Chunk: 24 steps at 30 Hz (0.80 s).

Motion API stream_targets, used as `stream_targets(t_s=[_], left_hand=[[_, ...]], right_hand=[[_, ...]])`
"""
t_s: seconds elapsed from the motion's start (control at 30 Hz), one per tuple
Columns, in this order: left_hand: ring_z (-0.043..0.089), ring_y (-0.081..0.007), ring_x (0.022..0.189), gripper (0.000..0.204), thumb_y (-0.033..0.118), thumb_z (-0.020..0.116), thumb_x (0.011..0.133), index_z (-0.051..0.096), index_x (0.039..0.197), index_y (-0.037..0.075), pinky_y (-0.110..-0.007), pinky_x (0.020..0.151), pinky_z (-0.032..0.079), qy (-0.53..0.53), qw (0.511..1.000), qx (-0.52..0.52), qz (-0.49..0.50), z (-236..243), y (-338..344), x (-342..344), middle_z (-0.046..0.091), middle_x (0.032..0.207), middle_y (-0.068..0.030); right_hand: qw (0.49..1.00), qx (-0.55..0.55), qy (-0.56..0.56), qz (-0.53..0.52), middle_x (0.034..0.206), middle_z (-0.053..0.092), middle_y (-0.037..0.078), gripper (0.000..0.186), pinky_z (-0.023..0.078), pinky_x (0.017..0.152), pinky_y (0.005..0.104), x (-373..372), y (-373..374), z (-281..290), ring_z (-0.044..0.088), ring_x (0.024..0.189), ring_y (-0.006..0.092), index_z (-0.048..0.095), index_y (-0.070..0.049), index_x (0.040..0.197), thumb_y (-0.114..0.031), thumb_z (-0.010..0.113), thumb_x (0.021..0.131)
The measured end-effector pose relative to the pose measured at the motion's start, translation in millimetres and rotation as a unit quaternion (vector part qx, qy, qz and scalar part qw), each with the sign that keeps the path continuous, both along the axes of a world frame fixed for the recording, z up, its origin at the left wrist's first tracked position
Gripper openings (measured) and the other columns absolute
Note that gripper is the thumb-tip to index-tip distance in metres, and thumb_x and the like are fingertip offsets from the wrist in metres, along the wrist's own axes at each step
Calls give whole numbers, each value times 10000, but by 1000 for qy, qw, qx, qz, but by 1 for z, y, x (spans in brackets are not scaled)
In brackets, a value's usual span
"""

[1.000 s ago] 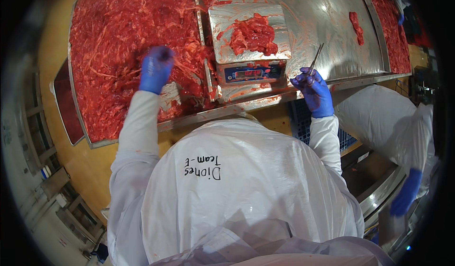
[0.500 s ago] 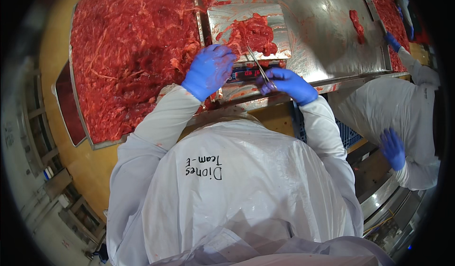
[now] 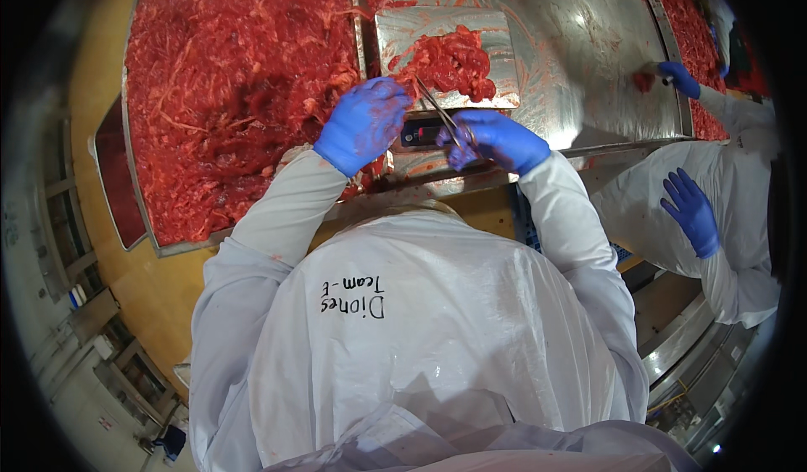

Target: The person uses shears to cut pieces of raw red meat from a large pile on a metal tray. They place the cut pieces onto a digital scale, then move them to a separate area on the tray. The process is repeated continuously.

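My left hand (image 3: 363, 126), in a blue glove, has its fingers curled together at the left end of a piece of red meat (image 3: 454, 64). That meat lies on the square metal plate (image 3: 492, 28) of a scale, whose dark display (image 3: 418, 132) shows between my hands. My right hand (image 3: 494, 139), also blue-gloved, is closed around the handles of silver scissors (image 3: 437, 105). Their blades are slightly apart and point up and left, with the tips at the meat's lower left edge beside my left fingertips. My left fingers partly hide their grip.
A large tray (image 3: 139, 178) heaped with red meat (image 3: 239, 94) stands at left. The steel table (image 3: 580, 60) stretches right to another meat heap (image 3: 685, 18). A co-worker's gloved hand (image 3: 679, 79) holds a tool by a small meat scrap (image 3: 645, 79); their other hand (image 3: 693, 213) hangs nearer.
My right hand has shifted left, bringing the scissor tips close to my left fingers, and the blades look wider apart. The co-worker's tool hand and a scrap have moved; their other hand has risen.
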<state>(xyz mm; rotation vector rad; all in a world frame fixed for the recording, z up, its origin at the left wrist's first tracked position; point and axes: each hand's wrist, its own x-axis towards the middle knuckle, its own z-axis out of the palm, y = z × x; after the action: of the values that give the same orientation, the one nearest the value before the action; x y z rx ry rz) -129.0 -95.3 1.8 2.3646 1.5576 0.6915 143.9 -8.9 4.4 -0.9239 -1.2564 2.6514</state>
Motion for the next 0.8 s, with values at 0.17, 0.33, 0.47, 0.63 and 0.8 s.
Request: stream_targets(t_s=[0.17, 0.33, 0.47, 0.63, 0.8], left_hand=[[658, -337, 1114, 249, 86, 723, 850, 737, 1098, 66, -454, 949, 556, -5, 999, -11, -33, 9, -10, -2, 689, 1142, -122], [668, -355, 1066, 295, 78, 733, 840, 723, 1135, 64, -460, 938, 555, 24, 994, -45, 101, -25, -43, -58, 697, 1116, -127], [672, -362, 1082, 303, 182, 747, 852, 724, 1129, 61, -451, 962, 551, 89, 969, -106, 203, -51, -71, -111, 691, 1169, -146], [560, -396, 1326, 565, 208, 784, 864, 621, 1380, 46, -461, 1115, 469, -44, 928, -100, 357, -47, -63, -105, 573, 1435, -238], [372, -455, 1485, 871, 211, 788, 850, 379, 1603, 52, -536, 1244, 278, 4, 957, -73, 279, 6, 20, 20, 405, 1604, -287]], right_hand=[[996, 7, -35, -82, 868, 698, 79, 259, 585, 764, 313, -36, 5, -6, 692, 776, 176, 683, 24, 1153, -171, 704, 984], [998, 54, -3, 35, 918, 725, 87, 282, 578, 810, 305, -32, -29, -19, 704, 824, 165, 681, 25, 1186, -72, 715, 924], [974, 155, -18, 161, 1015, 745, 46, 238, 551, 906, 290, -15, -63, -37, 702, 982, 143, 716, -11, 1156, -59, 743, 924], [990, 94, -17, -104, 1124, 732, 96, 253, 547, 983, 339, 89, -32, -30, 697, 1059, 180, 692, -24, 1156, 12, 726, 907], [967, 239, -53, -75, 1139, 709, 99, 116, 546, 988, 346, 80, 27, 8, 666, 1123, 188, 615, -28, 958, 32, 702, 910]])
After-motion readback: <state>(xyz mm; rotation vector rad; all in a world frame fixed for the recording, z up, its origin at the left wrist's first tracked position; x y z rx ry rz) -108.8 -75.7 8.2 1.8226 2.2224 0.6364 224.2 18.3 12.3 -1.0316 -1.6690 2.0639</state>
